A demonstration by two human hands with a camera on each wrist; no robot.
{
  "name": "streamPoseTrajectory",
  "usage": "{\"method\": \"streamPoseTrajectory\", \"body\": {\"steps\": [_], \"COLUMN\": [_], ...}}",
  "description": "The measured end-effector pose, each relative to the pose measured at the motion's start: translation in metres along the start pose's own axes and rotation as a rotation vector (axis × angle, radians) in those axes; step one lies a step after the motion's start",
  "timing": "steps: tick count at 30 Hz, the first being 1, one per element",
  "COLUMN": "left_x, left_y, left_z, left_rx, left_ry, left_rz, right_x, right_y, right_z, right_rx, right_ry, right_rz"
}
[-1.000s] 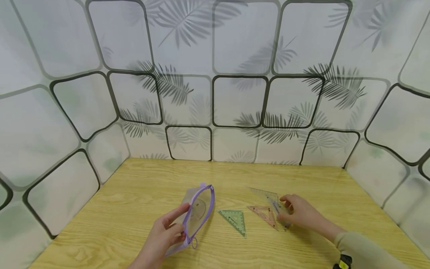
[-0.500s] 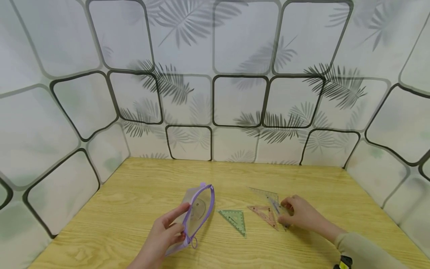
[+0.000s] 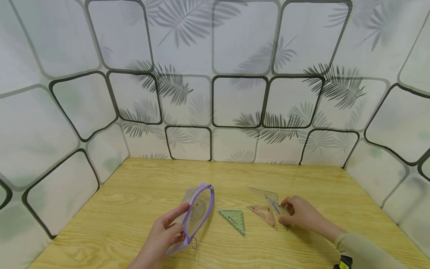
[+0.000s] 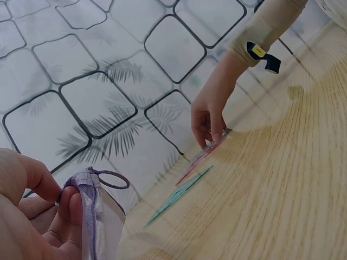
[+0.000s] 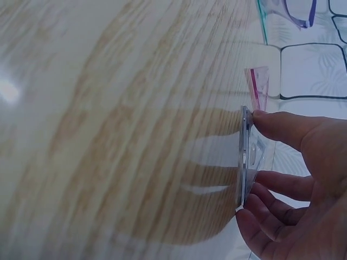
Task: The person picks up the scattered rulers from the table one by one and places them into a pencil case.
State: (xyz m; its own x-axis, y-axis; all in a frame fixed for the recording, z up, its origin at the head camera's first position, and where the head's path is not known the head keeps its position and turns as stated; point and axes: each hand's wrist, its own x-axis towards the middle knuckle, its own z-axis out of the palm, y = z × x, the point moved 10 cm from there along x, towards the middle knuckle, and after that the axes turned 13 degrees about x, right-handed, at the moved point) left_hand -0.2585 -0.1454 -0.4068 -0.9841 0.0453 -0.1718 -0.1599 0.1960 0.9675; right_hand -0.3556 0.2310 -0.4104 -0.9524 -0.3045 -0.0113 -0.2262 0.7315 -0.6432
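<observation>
My left hand (image 3: pixel 161 235) grips the near side of a translucent zip pouch (image 3: pixel 212 203) with a purple zipper, which gapes wide. A clear protractor (image 3: pixel 199 210) shows inside it. On the table my right hand (image 3: pixel 300 213) holds a clear set square (image 3: pixel 276 207) by its edges. The right wrist view has the thumb at one end of this clear plastic piece (image 5: pixel 243 162) and curled fingers at the other. Just left of that hand lies a pink set square (image 3: pixel 264 215). A green set square (image 3: pixel 236 221) lies between it and the pouch.
Another clear ruled piece (image 3: pixel 263 192) lies behind the pink set square, partly meeting the held one. The wood-grain table (image 3: pixel 144 179) is bordered by a patterned curtain (image 3: pixel 235 145) at the back and both sides. A dark band (image 3: pixel 343 262) sits on the right sleeve.
The right hand has shifted very slightly toward me, and the clear set square under it has moved a little with it. The left hand and pouch stay in place.
</observation>
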Motion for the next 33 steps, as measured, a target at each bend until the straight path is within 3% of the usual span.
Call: {"method": "streamPoseTrajectory", "body": {"steps": [33], "left_x": [-0.0018], "left_y": [-0.0016], "left_z": [-0.0005], "left_rx": [0.000], "left_ry": [0.010], "left_rz": [-0.019], "right_x": [0.0010], "right_y": [-0.0028], "right_z": [-0.0066], "right_rx": [-0.025], "right_ry": [-0.014], "right_rz": [0.039]}}
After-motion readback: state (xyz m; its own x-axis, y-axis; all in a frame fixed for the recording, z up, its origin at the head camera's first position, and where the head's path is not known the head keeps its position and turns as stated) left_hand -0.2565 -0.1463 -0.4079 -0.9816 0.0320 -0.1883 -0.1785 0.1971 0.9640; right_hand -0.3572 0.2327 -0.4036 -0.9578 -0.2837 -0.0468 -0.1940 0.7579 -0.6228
